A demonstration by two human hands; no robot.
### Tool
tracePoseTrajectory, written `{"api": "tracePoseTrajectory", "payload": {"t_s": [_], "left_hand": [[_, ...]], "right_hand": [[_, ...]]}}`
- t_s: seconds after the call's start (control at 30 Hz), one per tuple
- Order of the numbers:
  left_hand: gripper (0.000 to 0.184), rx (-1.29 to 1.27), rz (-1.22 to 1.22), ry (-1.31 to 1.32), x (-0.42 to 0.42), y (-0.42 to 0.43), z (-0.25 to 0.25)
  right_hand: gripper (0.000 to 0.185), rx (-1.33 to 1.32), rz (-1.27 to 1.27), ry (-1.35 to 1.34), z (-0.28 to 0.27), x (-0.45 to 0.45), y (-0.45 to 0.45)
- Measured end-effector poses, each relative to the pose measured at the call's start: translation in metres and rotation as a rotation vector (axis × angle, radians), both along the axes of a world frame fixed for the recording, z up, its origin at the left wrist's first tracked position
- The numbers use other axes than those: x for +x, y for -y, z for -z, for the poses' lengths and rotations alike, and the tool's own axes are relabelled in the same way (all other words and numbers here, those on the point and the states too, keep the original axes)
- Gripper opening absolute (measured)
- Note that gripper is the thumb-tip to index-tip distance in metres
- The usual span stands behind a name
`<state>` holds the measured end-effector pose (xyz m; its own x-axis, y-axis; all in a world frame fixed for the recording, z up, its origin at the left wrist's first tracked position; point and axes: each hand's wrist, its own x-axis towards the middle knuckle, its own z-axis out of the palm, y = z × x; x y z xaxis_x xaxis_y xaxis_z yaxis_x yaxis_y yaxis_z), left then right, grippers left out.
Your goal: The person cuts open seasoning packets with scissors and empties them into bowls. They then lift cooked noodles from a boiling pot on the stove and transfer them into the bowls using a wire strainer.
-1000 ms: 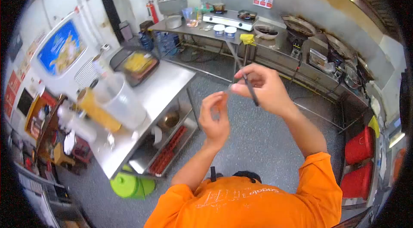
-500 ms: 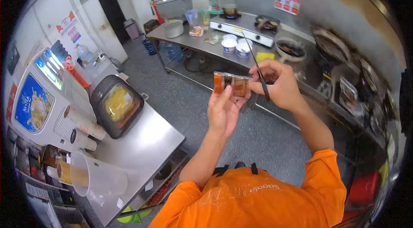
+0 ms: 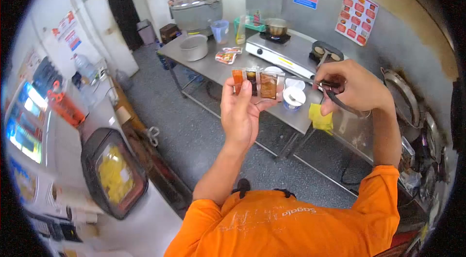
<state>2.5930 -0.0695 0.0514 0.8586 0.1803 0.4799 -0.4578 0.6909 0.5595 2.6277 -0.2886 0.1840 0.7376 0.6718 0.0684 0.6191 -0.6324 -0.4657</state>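
Note:
My left hand (image 3: 241, 114) pinches a joined strip of small clear sauce sachets (image 3: 268, 85) between thumb and fingers. One section is orange, one nearly black and one brown. To its right, raised above the steel table, my right hand (image 3: 357, 85) is closed on black-handled scissors (image 3: 345, 105). One handle curves below the palm, and the blades, partly hidden by the fingers, point up and away. The scissors are apart from the sachets. Behind the hands stand white tubs (image 3: 293, 98), and a yellow cloth (image 3: 321, 117) lies near the table edge below my right hand.
On the steel table (image 3: 213, 70) are a white gas stove (image 3: 276, 56), a grey pot (image 3: 194, 47), red-and-white packets (image 3: 227, 55) and a blue measuring jug (image 3: 220, 31). A large lidded pot (image 3: 196, 12) stands behind. At left, a black container (image 3: 114, 172) holds yellow food.
My right hand has moved right with the scissors, away from the sachets. The sachets remain in my left hand, slightly further left. The view has come nearer the stove table.

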Motion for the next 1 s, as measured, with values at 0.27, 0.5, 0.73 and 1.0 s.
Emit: {"api": "tracePoseTrajectory", "payload": {"t_s": [0.27,0.5,0.73,1.0], "left_hand": [[0.024,0.109,0.107,0.005,0.16,0.002,-0.013],[0.021,0.05,0.178,0.054,0.27,0.023,-0.007],[0.025,0.028,0.238,0.013,0.347,0.036,-0.008],[0.026,0.017,0.383,0.059,0.409,0.022,-0.013]], "right_hand": [[0.056,-0.078,0.075,-0.03,-0.018,0.128,-0.006],[0.055,-0.054,0.202,-0.101,-0.02,0.225,0.003],[0.054,-0.065,0.275,-0.103,-0.03,0.287,0.007],[0.055,-0.069,0.449,-0.081,-0.032,0.325,-0.015]]}}
